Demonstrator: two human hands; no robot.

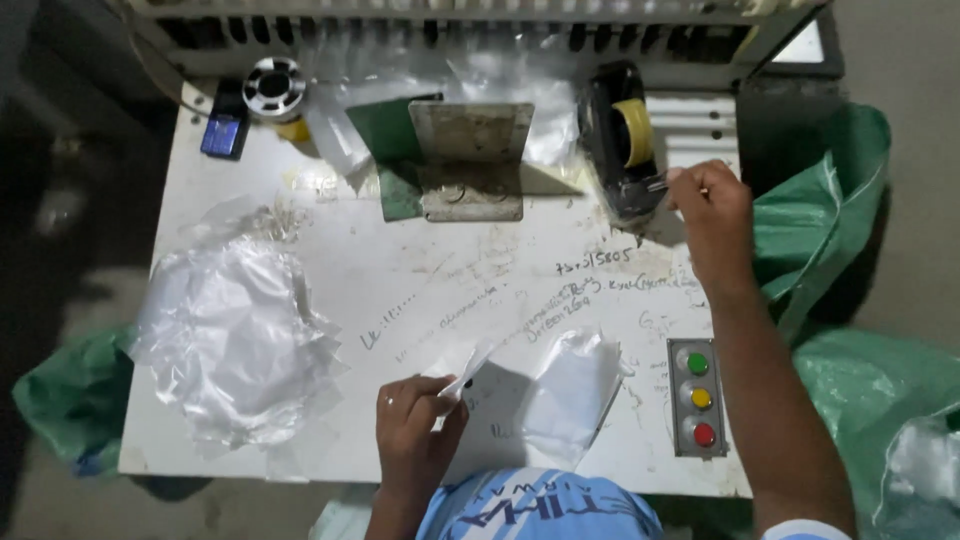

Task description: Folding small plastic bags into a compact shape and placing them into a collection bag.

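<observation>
My left hand point(415, 425) pinches the corner of a clear plastic bag point(560, 390) that lies flat near the front edge of the white worktable point(420, 270). My right hand point(712, 215) reaches to the far right and pinches the free end of the tape at a black tape dispenser point(615, 140) holding a yellowish tape roll point(636, 130).
A pile of clear plastic bags point(235, 335) lies at the left. A metal angle bracket point(470, 160) on a green sheet stands at the back centre. A three-button panel, green, yellow and red point(699, 398), sits front right. Green sacks point(830, 220) hang at both sides.
</observation>
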